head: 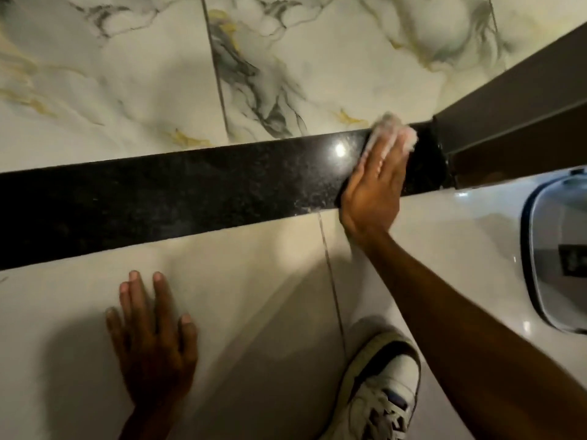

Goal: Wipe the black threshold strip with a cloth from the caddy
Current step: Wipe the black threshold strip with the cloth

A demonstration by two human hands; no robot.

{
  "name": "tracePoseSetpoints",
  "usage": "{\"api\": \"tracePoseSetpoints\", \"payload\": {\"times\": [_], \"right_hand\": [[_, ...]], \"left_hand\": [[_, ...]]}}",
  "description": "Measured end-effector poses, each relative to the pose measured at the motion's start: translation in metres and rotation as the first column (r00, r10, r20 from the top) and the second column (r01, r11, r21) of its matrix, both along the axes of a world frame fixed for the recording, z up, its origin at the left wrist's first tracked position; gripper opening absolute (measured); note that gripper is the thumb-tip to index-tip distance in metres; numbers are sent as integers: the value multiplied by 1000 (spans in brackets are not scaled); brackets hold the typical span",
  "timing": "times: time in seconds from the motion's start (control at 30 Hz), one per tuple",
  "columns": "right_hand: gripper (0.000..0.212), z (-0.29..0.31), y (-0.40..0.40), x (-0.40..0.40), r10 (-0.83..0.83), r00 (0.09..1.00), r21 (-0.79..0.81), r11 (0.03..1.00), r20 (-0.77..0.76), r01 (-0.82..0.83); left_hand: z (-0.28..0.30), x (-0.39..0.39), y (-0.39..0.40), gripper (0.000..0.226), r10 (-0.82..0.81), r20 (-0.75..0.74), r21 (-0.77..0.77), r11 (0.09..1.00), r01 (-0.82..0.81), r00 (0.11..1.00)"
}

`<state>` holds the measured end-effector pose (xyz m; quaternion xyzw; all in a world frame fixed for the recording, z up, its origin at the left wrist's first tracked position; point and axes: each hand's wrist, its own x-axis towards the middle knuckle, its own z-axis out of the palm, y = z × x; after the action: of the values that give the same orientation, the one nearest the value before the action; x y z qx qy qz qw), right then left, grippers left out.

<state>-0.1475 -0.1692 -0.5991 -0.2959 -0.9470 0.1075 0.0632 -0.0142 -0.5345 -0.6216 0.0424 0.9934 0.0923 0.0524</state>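
Observation:
A glossy black speckled threshold strip [190, 188] runs across the floor from left to right. My right hand [371, 192] lies flat on the strip's right part and presses a pale fluffy cloth [397, 130] against it; the cloth shows beyond my fingertips, near the strip's far edge. My left hand [152, 338] rests palm down with fingers spread on the plain tile in front of the strip, holding nothing.
A dark door frame [514, 100] meets the strip's right end. A white caddy with a dark rim [533, 258] stands at the right edge. My white sneaker [378, 392] is planted at the bottom. Marbled tiles [127, 74] lie beyond the strip.

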Motion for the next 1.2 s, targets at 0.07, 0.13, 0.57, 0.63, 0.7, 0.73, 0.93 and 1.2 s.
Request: {"api": "tracePoseSetpoints", "payload": {"times": [0.07, 0.13, 0.57, 0.63, 0.7, 0.73, 0.93, 1.2], "right_hand": [[67, -2, -5, -23, 15, 1000, 35, 999, 11, -15], [64, -3, -12, -12, 222, 974, 95, 970, 39, -225], [63, -7, 47, 43, 86, 993, 0, 996, 80, -86], [63, -4, 39, 68, 313, 945, -14, 950, 96, -313], [63, 0, 34, 111, 330, 939, -19, 944, 98, -330], [64, 4, 34, 130, 253, 961, -19, 968, 109, -252], [66, -1, 41, 61, -105, 992, -40, 993, 71, 108], [62, 1, -30, 60, 622, 783, -112, 780, 19, -616]], "left_hand": [[-1, -6, 22, 74, -87, 5, 6, 996, 87, 996], [2, -12, 52, 74, -166, 8, 30, 986, 165, 986], [-14, -46, 133, 78, -531, -4, 32, 847, 531, 847], [-11, -47, 135, 79, -529, 14, 25, 848, 529, 848], [-8, -47, 136, 79, -525, 36, 20, 851, 525, 850], [-5, -47, 137, 79, -522, 44, 24, 853, 522, 852], [-10, -47, 140, 79, -511, 43, 16, 859, 511, 858], [-5, -43, 129, 78, -449, 69, -16, 892, 451, 891]]}}
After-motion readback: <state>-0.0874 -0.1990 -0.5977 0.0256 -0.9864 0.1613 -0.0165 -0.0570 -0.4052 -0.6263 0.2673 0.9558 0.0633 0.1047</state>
